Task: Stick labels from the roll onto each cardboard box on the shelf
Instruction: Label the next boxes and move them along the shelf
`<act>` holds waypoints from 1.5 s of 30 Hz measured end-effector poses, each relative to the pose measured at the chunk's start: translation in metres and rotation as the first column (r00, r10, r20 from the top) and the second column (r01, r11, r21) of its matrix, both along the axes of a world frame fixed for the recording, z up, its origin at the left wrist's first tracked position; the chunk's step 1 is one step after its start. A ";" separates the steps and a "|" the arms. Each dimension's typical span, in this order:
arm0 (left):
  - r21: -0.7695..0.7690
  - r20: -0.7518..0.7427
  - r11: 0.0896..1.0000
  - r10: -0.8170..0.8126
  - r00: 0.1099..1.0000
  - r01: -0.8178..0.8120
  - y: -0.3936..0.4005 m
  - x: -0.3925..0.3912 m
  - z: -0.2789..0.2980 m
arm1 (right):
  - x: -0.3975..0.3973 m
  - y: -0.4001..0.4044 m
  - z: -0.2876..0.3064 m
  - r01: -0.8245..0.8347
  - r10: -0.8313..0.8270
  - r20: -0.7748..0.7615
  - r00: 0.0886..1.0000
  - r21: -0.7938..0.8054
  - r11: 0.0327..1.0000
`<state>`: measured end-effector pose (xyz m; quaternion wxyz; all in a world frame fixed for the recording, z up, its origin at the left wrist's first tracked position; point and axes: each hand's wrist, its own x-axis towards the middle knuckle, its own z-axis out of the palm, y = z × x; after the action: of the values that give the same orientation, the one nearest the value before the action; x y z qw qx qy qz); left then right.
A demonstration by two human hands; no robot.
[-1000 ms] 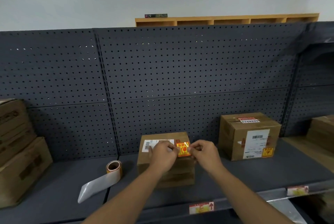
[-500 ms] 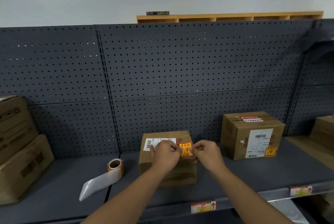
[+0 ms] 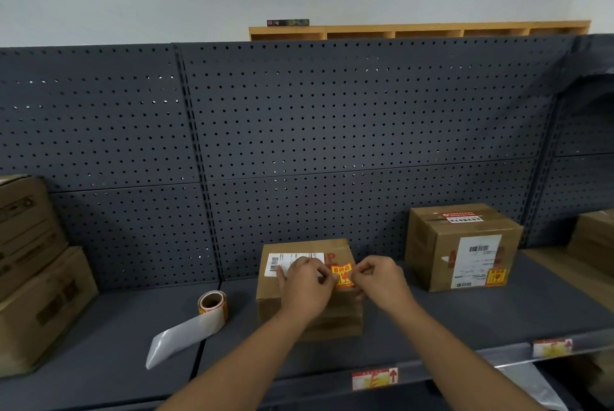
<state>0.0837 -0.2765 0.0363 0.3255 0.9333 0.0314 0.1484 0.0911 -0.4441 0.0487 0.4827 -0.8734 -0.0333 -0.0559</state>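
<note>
Label (image 3: 342, 275): yellow-orange sticker with red print, held over the top front edge of the middle box, right of that box's white shipping slip (image 3: 292, 260); whether it touches the cardboard, cannot tell.
Left hand (image 3: 307, 284): fingers curled, pinching the label's left edge; knuckles cover part of the slip.
Right hand (image 3: 378, 281): fingers curled, pinching the label's right edge.
Middle box (image 3: 275, 297): brown cardboard, mid-shelf, set near the back panel.
Right box (image 3: 432, 244): larger, well apart toward the shelf's right end; white slip on its front, a yellow-orange sticker (image 3: 495, 276) at that face's lower right corner.
Left boxes (image 3: 36, 294): stacked at the shelf's left edge, partly out of view.
Roll (image 3: 212, 306): on its edge left of the middle box, a bare strip of backing (image 3: 181, 337) trailing toward the shelf's front edge.
Shelf (image 3: 465, 321): dark grey, pegboard back.
Shelf front lip: two small tags (image 3: 374, 378), print too blurred to read.
</note>
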 end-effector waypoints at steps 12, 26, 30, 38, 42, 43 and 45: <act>0.029 -0.010 1.000 -0.007 1.000 0.007 0.000 -0.003 -0.001 | 0.000 0.006 -0.004 0.022 -0.019 0.027 0.999 -0.077 0.997; 0.281 -0.272 0.949 -0.060 0.960 0.139 -0.004 0.000 0.004 | 0.008 0.013 -0.012 0.094 -0.102 -0.034 0.994 -0.180 0.979; 0.295 -0.258 0.946 -0.059 0.964 0.136 -0.005 0.001 0.003 | 0.011 0.017 -0.010 0.113 -0.122 -0.023 0.992 -0.248 0.962; 0.239 -0.162 0.970 -0.001 0.987 0.040 -0.010 0.003 0.006 | 0.017 0.021 -0.001 0.076 -0.101 -0.105 0.989 -0.215 0.974; 0.261 -0.143 0.965 0.001 0.990 0.037 -0.008 0.007 0.006 | 0.021 0.021 -0.005 0.072 -0.094 -0.110 0.989 -0.191 0.979; 0.264 -0.139 0.964 0.000 0.990 0.037 -0.007 0.007 0.004 | 0.022 0.021 -0.006 0.074 -0.097 -0.110 0.989 -0.195 0.978; 0.262 -0.135 0.964 -0.001 0.991 0.036 -0.007 0.009 -0.001 | 0.023 0.021 -0.009 0.078 -0.101 -0.099 0.990 -0.209 0.975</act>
<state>0.0927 -0.2832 0.0358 0.1970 0.9764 0.0243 0.0855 0.1143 -0.4234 0.0395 0.3883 -0.9208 0.0269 -0.0262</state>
